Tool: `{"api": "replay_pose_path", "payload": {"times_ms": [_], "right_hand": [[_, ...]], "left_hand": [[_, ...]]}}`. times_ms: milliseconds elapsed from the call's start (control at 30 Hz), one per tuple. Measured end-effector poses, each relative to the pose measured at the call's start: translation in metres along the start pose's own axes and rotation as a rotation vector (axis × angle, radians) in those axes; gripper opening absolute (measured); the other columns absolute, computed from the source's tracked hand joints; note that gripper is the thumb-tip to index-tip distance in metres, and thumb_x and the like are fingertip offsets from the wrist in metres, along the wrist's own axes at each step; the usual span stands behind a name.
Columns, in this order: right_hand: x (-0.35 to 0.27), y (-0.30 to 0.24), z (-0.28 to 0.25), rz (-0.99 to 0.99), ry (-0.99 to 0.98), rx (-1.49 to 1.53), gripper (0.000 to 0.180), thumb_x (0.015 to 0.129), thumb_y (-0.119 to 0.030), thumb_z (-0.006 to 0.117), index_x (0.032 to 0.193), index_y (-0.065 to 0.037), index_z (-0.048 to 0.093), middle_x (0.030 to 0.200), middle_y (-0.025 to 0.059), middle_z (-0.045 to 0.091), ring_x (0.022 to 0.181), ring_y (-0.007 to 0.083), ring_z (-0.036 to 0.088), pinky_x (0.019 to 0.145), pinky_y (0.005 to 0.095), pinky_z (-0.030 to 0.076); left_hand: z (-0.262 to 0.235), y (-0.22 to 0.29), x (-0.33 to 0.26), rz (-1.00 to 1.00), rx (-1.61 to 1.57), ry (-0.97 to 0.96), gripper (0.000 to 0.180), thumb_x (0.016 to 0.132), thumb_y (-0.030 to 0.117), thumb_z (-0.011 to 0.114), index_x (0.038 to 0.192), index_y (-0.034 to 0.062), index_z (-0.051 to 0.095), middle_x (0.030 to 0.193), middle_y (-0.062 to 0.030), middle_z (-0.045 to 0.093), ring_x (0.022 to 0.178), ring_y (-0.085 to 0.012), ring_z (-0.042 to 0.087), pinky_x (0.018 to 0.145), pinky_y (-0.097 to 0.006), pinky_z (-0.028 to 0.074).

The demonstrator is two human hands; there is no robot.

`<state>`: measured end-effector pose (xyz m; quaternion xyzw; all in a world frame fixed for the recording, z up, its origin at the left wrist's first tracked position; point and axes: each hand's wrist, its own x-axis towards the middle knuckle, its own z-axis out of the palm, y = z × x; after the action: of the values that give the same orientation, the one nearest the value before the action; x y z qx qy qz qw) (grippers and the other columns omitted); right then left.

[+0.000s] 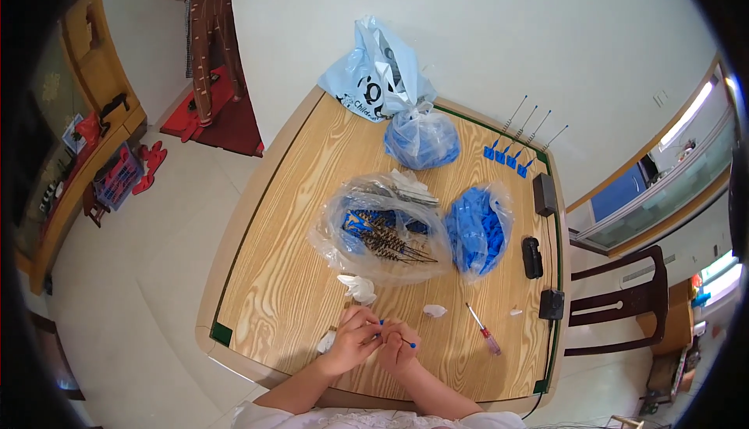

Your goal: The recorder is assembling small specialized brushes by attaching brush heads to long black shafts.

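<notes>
My left hand [351, 342] and my right hand [399, 348] meet close together over the near edge of the table. Out of my right hand's closed fingers sticks a thin dark rod with a blue tip [412, 345]. The fingers of my left hand pinch at a small blue piece [381, 324] beside it; whether both belong to one thing is hidden. Beyond my hands, an open clear plastic bag [328, 234] holds dark spiral rods [386, 239] and blue parts. Crumpled white tissue [357, 288] lies just past my left hand.
A bag of blue pieces [477, 230], a tied bag [421, 136] and a light-blue bag [367, 70] stand farther back. Several blue blocks with upright spiral rods [505, 157] line the far right. A screwdriver [485, 331] and black boxes [551, 304] lie rightward. A person [209, 31] stands far left.
</notes>
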<state>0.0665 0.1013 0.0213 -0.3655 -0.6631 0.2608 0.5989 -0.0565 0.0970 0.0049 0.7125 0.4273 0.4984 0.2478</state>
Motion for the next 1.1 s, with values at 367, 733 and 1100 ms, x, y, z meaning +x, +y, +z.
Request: {"api": "replay_pose_path", "payload": {"times_ms": [367,733,1100], "right_hand": [[0.0020,0.0012,0.0010,-0.070,0.012,-0.052,0.030,0.096,-0.013,0.039,0.071,0.000,0.048,0.060,0.0092,0.051,0.050,0.0183,0.049,0.046,0.0303,0.039],[-0.0039,0.0061,-0.0004,-0.054,0.011,0.005,0.025,0.093,-0.007,0.039,0.070,-0.001,0.045,0.059,0.0081,0.048,0.048,0.0174,0.044,0.044,0.0308,0.036],[0.0002,0.0026,-0.0006,-0.028,-0.008,0.042,0.026,0.095,-0.011,0.038,0.072,-0.001,0.045,0.058,0.0083,0.046,0.047,0.0167,0.042,0.044,0.0304,0.034]], "left_hand": [[0.0002,-0.0010,0.0004,-0.017,-0.013,-0.033,0.023,0.059,0.005,0.076,0.080,0.0047,0.066,0.092,-0.0066,0.061,0.096,-0.0272,0.054,0.082,-0.038,0.040],[0.0015,-0.0041,0.0002,-0.011,-0.014,-0.037,0.024,0.057,0.004,0.075,0.079,0.0055,0.066,0.092,-0.0053,0.061,0.097,-0.0275,0.055,0.083,-0.040,0.040],[-0.0015,-0.0007,0.0033,-0.013,-0.009,-0.038,0.026,0.057,0.005,0.076,0.080,0.0066,0.065,0.090,-0.0045,0.060,0.095,-0.0271,0.054,0.081,-0.040,0.039]]}}
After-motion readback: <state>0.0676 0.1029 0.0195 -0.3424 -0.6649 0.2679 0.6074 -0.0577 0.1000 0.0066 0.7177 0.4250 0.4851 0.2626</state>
